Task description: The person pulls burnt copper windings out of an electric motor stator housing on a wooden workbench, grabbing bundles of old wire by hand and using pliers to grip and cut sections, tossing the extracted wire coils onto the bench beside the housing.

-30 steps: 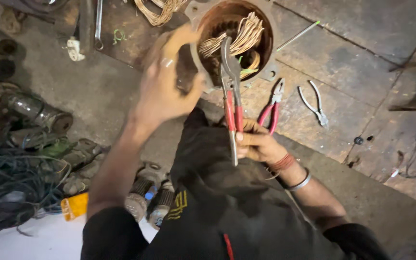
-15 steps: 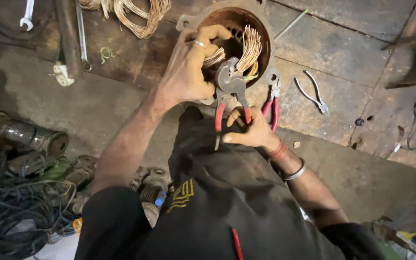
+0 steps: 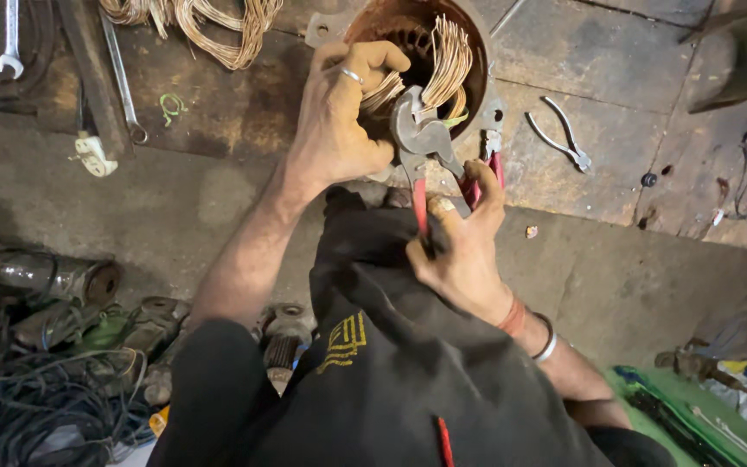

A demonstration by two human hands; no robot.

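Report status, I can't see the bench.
Left hand grips copper wires in the motor. Right hand squeezes pliers on them. Nothing blocking.

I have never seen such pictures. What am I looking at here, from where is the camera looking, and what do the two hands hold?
The camera sits on a person's head and looks straight down, so you see their own arms and dark clothing from above.

The left hand grips the rim of a round rusty motor housing that stands on the stone floor. Bundles of copper wire stick out of the housing. The right hand holds red-handled pliers whose head is at that wire.

Around it on the floor lie another pair of red-handled pliers, mostly hidden, small bare metal pliers, a heap of loose copper wire and two wrenches. At lower left are old motor parts and tangled cables.
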